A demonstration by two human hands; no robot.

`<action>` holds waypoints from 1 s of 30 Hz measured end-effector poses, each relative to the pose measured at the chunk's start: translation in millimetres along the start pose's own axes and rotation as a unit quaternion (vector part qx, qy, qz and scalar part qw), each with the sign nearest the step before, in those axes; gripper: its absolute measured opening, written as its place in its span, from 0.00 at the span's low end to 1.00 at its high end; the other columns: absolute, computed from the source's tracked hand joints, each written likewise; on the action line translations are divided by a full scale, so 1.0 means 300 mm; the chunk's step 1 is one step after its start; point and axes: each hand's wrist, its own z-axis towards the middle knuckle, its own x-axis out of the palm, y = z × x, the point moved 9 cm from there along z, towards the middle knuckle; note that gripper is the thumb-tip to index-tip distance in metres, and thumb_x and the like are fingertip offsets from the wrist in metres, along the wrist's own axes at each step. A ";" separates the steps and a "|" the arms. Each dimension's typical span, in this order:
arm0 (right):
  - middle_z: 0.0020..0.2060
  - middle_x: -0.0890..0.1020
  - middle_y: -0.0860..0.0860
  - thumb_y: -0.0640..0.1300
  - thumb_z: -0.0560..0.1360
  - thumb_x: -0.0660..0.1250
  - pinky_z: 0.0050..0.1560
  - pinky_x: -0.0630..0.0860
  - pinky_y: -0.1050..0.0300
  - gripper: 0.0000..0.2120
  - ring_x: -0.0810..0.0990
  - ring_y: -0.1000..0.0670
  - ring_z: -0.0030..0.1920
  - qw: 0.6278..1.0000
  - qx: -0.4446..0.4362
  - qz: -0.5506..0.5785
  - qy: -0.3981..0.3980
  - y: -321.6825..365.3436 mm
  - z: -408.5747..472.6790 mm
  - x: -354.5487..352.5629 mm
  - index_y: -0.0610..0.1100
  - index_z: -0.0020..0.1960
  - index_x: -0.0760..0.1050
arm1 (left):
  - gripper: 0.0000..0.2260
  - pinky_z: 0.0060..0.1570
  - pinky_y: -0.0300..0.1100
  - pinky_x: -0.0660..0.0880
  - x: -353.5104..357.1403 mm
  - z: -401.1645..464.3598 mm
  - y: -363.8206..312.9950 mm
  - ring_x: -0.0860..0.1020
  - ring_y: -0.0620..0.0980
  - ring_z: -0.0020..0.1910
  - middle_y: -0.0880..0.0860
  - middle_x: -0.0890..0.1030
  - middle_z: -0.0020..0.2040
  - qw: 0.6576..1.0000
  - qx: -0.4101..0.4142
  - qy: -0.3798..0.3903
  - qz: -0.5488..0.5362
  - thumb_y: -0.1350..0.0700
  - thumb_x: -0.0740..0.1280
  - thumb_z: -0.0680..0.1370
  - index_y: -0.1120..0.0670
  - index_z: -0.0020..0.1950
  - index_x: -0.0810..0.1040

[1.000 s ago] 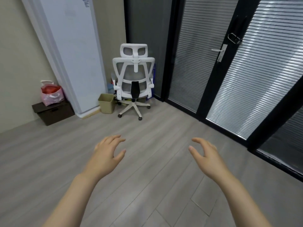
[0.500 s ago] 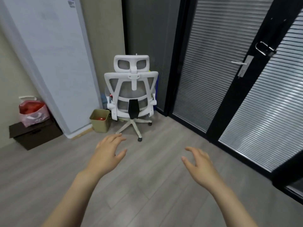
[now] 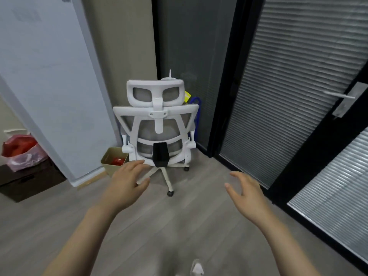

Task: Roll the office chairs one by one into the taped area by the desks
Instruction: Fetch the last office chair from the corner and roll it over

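Observation:
A white office chair (image 3: 158, 124) with a grey mesh back and headrest stands in the corner, its back turned to me, on a white star base with black casters. My left hand (image 3: 127, 182) reaches forward with fingers apart, just short of the chair's lower back and in front of its base. My right hand (image 3: 246, 193) is held out open to the right of the chair, apart from it. Both hands hold nothing. No taped area or desks are in view.
A tan waste bin (image 3: 113, 161) with something red inside stands left of the chair. A white panel (image 3: 49, 80) leans at the left wall, beside a dark box (image 3: 23, 182) bearing a pink bag (image 3: 20, 150). Black-framed glass doors with blinds (image 3: 288, 96) run along the right. Grey wood floor (image 3: 179, 226).
I have come closer to the chair, which now fills more of the view. Both hands have stretched further forward toward its back, still open.

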 end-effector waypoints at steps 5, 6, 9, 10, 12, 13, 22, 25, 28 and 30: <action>0.70 0.69 0.53 0.58 0.79 0.60 0.70 0.64 0.51 0.24 0.64 0.50 0.71 0.998 -0.048 -0.016 0.045 0.043 0.416 -0.040 0.51 0.72 0.65 | 0.16 0.67 0.52 0.66 -0.006 0.325 0.013 0.70 0.52 0.68 0.50 0.74 0.67 0.998 -0.042 -0.036 -0.004 0.50 0.68 0.77 0.49 0.64 0.76; 0.70 0.69 0.53 0.58 0.79 0.60 0.70 0.63 0.50 0.24 0.64 0.50 0.70 0.996 -0.063 -0.025 0.050 0.061 0.491 -0.048 0.51 0.72 0.65 | 0.16 0.66 0.53 0.67 -0.013 0.380 0.016 0.71 0.52 0.67 0.50 0.75 0.67 0.998 -0.051 -0.045 -0.004 0.50 0.68 0.77 0.49 0.64 0.76; 0.71 0.68 0.53 0.57 0.79 0.60 0.71 0.63 0.49 0.23 0.65 0.50 0.70 0.994 -0.089 -0.023 0.058 0.119 0.693 -0.064 0.51 0.72 0.65 | 0.17 0.65 0.54 0.69 -0.002 0.520 0.047 0.73 0.51 0.64 0.48 0.75 0.65 0.996 -0.077 -0.044 -0.004 0.45 0.64 0.77 0.48 0.64 0.76; 0.71 0.68 0.53 0.56 0.79 0.60 0.70 0.64 0.49 0.23 0.65 0.49 0.70 0.993 -0.094 -0.020 0.061 0.138 0.755 -0.063 0.51 0.72 0.65 | 0.20 0.64 0.54 0.70 0.005 0.561 0.061 0.74 0.51 0.63 0.48 0.75 0.65 0.996 -0.081 -0.042 -0.003 0.42 0.61 0.76 0.48 0.64 0.75; 0.71 0.68 0.53 0.56 0.79 0.60 0.70 0.63 0.51 0.23 0.64 0.50 0.70 0.991 -0.112 -0.024 0.070 0.185 0.867 -0.052 0.52 0.72 0.65 | 0.25 0.65 0.52 0.69 0.009 0.642 0.097 0.73 0.51 0.64 0.48 0.75 0.66 0.995 -0.090 -0.048 0.002 0.38 0.56 0.74 0.48 0.65 0.75; 0.71 0.68 0.53 0.56 0.80 0.60 0.70 0.62 0.52 0.23 0.63 0.50 0.70 0.989 -0.123 -0.026 0.072 0.211 0.924 -0.044 0.52 0.72 0.65 | 0.26 0.65 0.52 0.69 0.007 0.686 0.119 0.73 0.51 0.64 0.49 0.75 0.66 0.994 -0.095 -0.053 0.004 0.38 0.55 0.74 0.49 0.66 0.75; 0.71 0.68 0.53 0.55 0.79 0.61 0.72 0.60 0.50 0.23 0.62 0.50 0.71 0.977 -0.203 -0.028 0.058 0.500 1.402 0.033 0.51 0.72 0.65 | 0.24 0.69 0.50 0.61 -0.070 1.125 0.267 0.65 0.52 0.72 0.51 0.68 0.73 0.991 -0.081 -0.104 0.002 0.42 0.59 0.75 0.48 0.70 0.69; 0.71 0.67 0.52 0.55 0.79 0.60 0.73 0.59 0.49 0.24 0.61 0.48 0.71 0.967 -0.242 -0.061 0.053 0.625 1.537 0.070 0.50 0.73 0.63 | 0.24 0.69 0.50 0.60 -0.125 1.274 0.318 0.64 0.53 0.72 0.51 0.66 0.74 0.991 -0.058 -0.122 0.013 0.43 0.61 0.75 0.48 0.71 0.68; 0.71 0.65 0.52 0.58 0.78 0.60 0.74 0.56 0.46 0.27 0.60 0.47 0.72 0.945 -0.300 -0.127 0.042 0.758 1.658 0.122 0.51 0.74 0.61 | 0.27 0.71 0.49 0.57 -0.153 1.419 0.361 0.62 0.52 0.73 0.49 0.66 0.74 0.992 -0.029 -0.101 0.063 0.44 0.68 0.75 0.47 0.72 0.67; 0.72 0.64 0.51 0.61 0.77 0.60 0.74 0.54 0.45 0.29 0.59 0.46 0.73 0.928 -0.315 -0.188 0.073 0.828 1.734 0.194 0.53 0.75 0.59 | 0.30 0.73 0.52 0.55 -0.151 1.500 0.391 0.61 0.52 0.74 0.48 0.65 0.75 0.992 -0.017 -0.068 0.104 0.42 0.69 0.73 0.46 0.73 0.66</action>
